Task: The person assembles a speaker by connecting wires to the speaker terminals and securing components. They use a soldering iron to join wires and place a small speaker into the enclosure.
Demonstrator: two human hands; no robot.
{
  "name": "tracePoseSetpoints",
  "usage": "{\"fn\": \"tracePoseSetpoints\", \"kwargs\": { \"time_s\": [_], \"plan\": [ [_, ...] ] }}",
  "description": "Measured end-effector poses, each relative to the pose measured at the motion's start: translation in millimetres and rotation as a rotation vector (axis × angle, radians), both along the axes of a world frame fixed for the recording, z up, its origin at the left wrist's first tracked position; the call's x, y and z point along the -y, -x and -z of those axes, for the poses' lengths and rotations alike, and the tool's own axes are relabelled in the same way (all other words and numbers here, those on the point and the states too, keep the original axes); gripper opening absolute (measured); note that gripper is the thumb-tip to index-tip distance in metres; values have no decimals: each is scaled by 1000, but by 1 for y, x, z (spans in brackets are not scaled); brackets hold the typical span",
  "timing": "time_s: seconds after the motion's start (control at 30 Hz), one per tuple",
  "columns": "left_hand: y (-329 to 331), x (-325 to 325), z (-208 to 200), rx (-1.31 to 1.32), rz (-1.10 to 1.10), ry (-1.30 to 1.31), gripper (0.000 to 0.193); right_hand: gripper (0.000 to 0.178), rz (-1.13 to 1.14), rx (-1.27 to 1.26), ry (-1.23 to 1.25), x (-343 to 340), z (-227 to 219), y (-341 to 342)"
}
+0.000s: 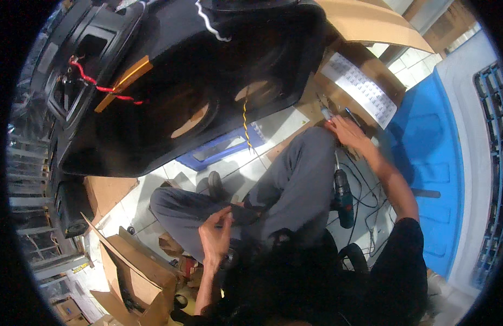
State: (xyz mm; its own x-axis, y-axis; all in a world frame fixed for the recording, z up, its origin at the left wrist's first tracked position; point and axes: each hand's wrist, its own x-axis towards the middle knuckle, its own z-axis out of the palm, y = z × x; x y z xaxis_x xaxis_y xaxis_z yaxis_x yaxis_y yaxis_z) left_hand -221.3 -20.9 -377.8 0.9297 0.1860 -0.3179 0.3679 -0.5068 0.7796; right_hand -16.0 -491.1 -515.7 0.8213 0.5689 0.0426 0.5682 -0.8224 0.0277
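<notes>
1. At the lower left, an open cardboard box (163,280) stands on the floor with its flaps up.
2. Above it, a red wire (103,88) crosses an orange bar (123,84), which lies against a big black speaker box (224,70) with round openings.
3. The left hand (215,239) hovers over the person's lap, thumb and fingers drawn together; whether something small is pinched between them, I cannot tell.
4. A twisted yellow-and-black wire (245,119) hangs from one opening, its end near a blue frame (197,159).
5. The small pale-handled tool (326,113) lies beyond the right knee, near the speaker box's right end, right at the fingertips of the right hand (346,131). Those fingers are partly bent; I cannot tell whether they grasp it or only touch it.
6. A drill (344,201) lies on the floor beside the right thigh.
7. Past the right hand, a printed sheet (360,89) rests on brown cardboard, with a large blue panel (425,130) farther right.
</notes>
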Motion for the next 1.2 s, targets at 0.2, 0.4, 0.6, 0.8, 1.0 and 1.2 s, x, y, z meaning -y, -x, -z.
{"fn": "tracePoseSetpoints", "kwargs": {
  "time_s": [0.2,0.4,0.6,0.8,1.0,1.2],
  "plan": [
    [19,-3,1,-23,38,-42,28,37,-73,-33,238,-38,29,-96],
    [34,-9,5,-55,0,-45,26,42,86,-146,-47,-65,64,-161],
    [44,-12,17,-75,-24,11,28,60,-34,-95,50,-46,83,-169],
    [43,-7,14,-83,-4,44,28,48,11,-52,123,-45,57,-149],
    [44,-8,-2,-68,61,-7,27,49,59,-78,242,-65,1,-109],
    [77,-13,-9,61,531,-206,44,31,-99,379,-192,-64,-57,-41]
  ]
}}
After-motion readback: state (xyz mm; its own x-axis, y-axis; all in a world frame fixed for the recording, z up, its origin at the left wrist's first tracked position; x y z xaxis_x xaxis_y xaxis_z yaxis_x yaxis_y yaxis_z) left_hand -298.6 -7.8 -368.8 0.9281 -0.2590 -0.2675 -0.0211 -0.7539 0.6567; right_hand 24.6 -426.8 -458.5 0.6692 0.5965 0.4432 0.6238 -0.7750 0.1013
